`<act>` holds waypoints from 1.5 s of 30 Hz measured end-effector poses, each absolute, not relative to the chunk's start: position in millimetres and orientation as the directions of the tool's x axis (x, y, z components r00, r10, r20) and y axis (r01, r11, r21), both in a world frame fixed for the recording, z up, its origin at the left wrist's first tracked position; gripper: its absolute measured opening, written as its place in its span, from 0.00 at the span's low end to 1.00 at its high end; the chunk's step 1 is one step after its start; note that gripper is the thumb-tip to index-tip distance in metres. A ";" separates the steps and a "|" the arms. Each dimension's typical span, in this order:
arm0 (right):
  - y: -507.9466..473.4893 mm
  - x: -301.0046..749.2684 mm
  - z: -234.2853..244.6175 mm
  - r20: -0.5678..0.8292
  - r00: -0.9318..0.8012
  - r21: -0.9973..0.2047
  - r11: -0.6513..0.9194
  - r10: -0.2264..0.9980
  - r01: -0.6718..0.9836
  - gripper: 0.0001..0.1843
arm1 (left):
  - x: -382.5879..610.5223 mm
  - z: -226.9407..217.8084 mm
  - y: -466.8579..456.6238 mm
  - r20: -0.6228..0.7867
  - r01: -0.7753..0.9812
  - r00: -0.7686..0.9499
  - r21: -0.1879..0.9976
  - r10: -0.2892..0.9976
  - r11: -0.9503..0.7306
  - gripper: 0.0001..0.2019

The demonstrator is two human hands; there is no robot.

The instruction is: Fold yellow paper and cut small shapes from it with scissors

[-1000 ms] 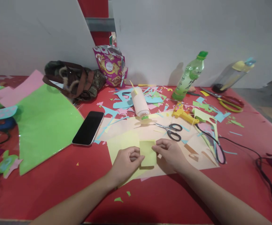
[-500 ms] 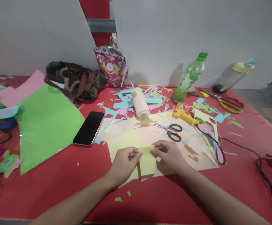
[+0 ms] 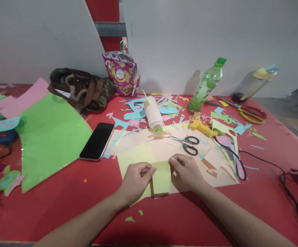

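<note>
My left hand [image 3: 135, 180] and my right hand [image 3: 186, 172] pinch the two upper corners of a small yellow paper piece [image 3: 161, 178], fingers curled on its left and right edges. The piece lies flat over a larger yellow sheet [image 3: 134, 158] and a peach sheet [image 3: 164, 147] on the red table [image 3: 61, 209]. Small black-handled scissors [image 3: 187, 143] lie just beyond my right hand. A glue bottle [image 3: 154, 115] with a green tip lies on its side further back.
A black phone [image 3: 97, 140] lies left of the sheets beside a big green sheet [image 3: 46, 137]. A yellow glue gun [image 3: 201, 126] with a black cord [image 3: 241, 157], a green bottle [image 3: 205, 84], red-and-yellow scissors [image 3: 249, 111], a snack bag [image 3: 120, 72], a brown bag [image 3: 82, 88] and paper scraps lie around.
The yellow piece has come down from a raised, partly folded position to lie flat on the sheets. Both hands shifted slightly toward me with it.
</note>
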State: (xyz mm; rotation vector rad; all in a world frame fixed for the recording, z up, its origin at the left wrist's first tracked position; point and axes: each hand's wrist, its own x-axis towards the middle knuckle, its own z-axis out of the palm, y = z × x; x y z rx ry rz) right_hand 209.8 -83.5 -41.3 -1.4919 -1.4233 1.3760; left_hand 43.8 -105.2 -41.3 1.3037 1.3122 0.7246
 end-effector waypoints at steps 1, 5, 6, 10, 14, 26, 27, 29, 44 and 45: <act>-83.7 209.9 -43.0 -0.244 -0.164 -0.945 -0.196 0.956 0.263 0.09 | 43.7 -41.3 -105.2 -0.270 0.267 0.187 0.939 0.945 0.216 0.13; -84.2 210.7 -46.0 -0.217 -0.205 -0.910 -0.122 0.954 0.395 0.06 | 43.7 -42.1 -105.0 -0.281 0.233 0.147 0.942 0.948 0.243 0.13; -83.9 211.3 -45.4 -0.199 -0.186 -0.887 -0.096 0.962 0.452 0.05 | 43.9 -42.4 -105.0 -0.297 0.210 0.146 0.941 0.944 0.264 0.13; -79.3 215.1 -42.0 -0.146 -0.101 -0.790 -0.055 0.984 0.610 0.03 | 44.6 -42.7 -104.1 -0.376 0.071 0.148 0.927 0.915 0.369 0.12; -75.2 218.0 -45.9 -0.057 -0.135 -0.707 0.056 0.989 0.705 0.04 | 43.3 -41.2 -104.1 -0.349 0.099 0.118 0.936 0.930 0.339 0.12; -80.5 218.8 -58.9 0.405 -0.469 -0.170 0.568 0.785 0.805 0.10 | 39.3 -59.6 -104.8 0.306 0.591 0.412 0.627 0.858 -0.508 0.11; -80.4 218.7 -58.7 0.401 -0.469 -0.166 0.566 0.787 0.807 0.10 | 39.4 -61.7 -104.7 0.335 0.595 0.439 0.587 0.834 -0.549 0.11; -80.2 218.9 -58.9 0.373 -0.468 -0.168 0.554 0.801 0.815 0.10 | 39.5 -64.2 -105.0 0.362 0.614 0.480 0.511 0.799 -0.601 0.12; -78.7 218.7 -48.8 0.203 -0.446 -0.182 0.481 0.872 0.858 0.10 | 40.9 -63.0 -107.6 0.155 0.711 0.625 0.291 0.765 -0.640 0.14; -78.9 218.7 -48.7 0.197 -0.445 -0.180 0.479 0.874 0.859 0.10 | 41.1 -62.6 -107.9 0.127 0.717 0.631 0.280 0.765 -0.638 0.14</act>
